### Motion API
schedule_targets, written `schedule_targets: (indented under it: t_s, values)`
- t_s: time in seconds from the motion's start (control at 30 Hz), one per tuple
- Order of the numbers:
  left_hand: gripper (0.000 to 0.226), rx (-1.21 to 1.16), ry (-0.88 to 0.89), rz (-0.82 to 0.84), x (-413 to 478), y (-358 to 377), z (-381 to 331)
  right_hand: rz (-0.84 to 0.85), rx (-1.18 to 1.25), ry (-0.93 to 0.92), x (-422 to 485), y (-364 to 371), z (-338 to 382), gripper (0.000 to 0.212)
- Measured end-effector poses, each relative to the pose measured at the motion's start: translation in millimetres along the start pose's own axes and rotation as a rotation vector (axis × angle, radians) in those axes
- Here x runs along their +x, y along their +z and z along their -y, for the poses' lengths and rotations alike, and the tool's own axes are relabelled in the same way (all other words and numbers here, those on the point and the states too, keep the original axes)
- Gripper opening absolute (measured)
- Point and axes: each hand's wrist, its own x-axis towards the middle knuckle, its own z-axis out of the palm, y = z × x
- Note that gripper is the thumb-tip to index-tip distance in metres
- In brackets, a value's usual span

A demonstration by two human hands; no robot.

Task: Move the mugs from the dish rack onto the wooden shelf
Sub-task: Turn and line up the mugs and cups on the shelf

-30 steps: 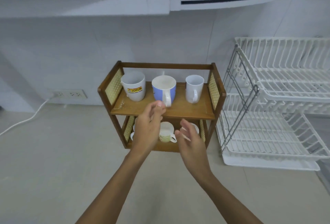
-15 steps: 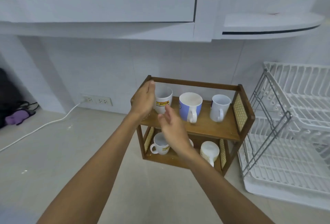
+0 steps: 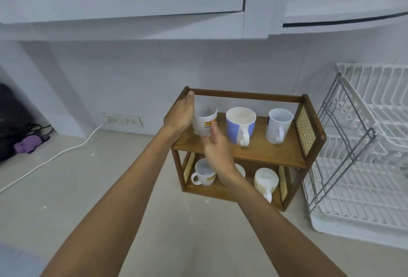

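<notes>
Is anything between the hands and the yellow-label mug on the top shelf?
Nothing visible. The left hand is open beside the yellow-label mug on its left, the right hand open just in front of it. The blue mug stands apart to the right on the shelf.

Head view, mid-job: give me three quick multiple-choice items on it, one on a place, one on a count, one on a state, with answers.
1. Where does the blue and white mug stand?
A. top shelf, middle
B. lower shelf, left
C. dish rack

2. How many mugs show on the top shelf?
A. one
B. three
C. five

3. What is the state of the dish rack's visible tiers?
A. stacked with plates
B. holding two mugs
C. holding no mugs

Answers: 1 A, the blue and white mug sits between the white logo mug and the plain white mug. 2 B, those three line the wooden shelf top. 3 C, the dish rack wires show bare.
</notes>
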Motion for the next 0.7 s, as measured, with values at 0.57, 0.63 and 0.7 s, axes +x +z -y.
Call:
schedule_targets:
  t_s: [0.57, 0.63, 0.7]
  values:
    - [0.059, -0.237, -0.030, -0.121, -32.9, 5.4, 11.6, 0.002, -0.036, 0.011, 21.1, -4.5, -3.9, 0.062]
    - [0.060, -0.238, -0.029, -0.118, -32.8, 5.7, 10.8, 0.009, -0.045, 0.015, 20.5, -4.0, -4.7, 0.063]
    - [0.060, -0.243, -0.029, -0.128, -31.1, 5.3, 10.1, 0.011, -0.055, 0.018, 19.6, -3.7, -5.7, 0.064]
